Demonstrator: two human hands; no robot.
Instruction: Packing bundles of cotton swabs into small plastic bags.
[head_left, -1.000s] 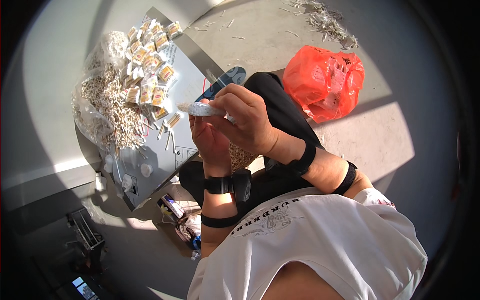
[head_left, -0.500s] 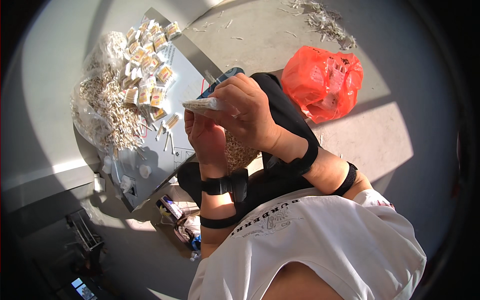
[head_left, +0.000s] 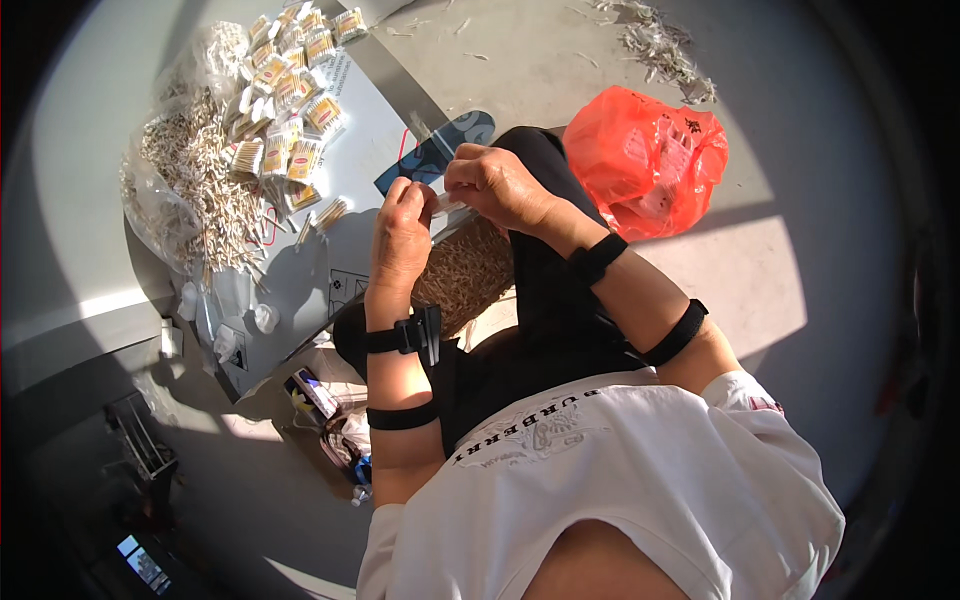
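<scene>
Between my two hands, above my lap, is a small clear plastic packet (head_left: 447,205); fingers hide most of it. My left hand (head_left: 402,238) pinches its left side, fingertips pressed together. On its other side the fingers of my right hand (head_left: 505,188) are closed on it too. Below my hands, brown-looking loose swabs (head_left: 465,278) fill a container between my legs. On the grey board to the left lie several filled packets of cotton swabs (head_left: 303,158) with yellow labels. Beside them a large heap of loose cotton swabs (head_left: 200,175) spills from a clear plastic bag (head_left: 165,220).
An orange-red plastic bag (head_left: 625,125) holding pink items stands on the floor right of my knee. White scraps (head_left: 665,60) are scattered at the far right. Crumpled white bits (head_left: 265,318) lie on the board's near end, and an open carton (head_left: 325,430) sits below it.
My hands have lowered and turned, with the right hand moving slightly right. The packet, plainly visible before with swabs inside, is now mostly covered by fingers. The view has shifted slightly.
</scene>
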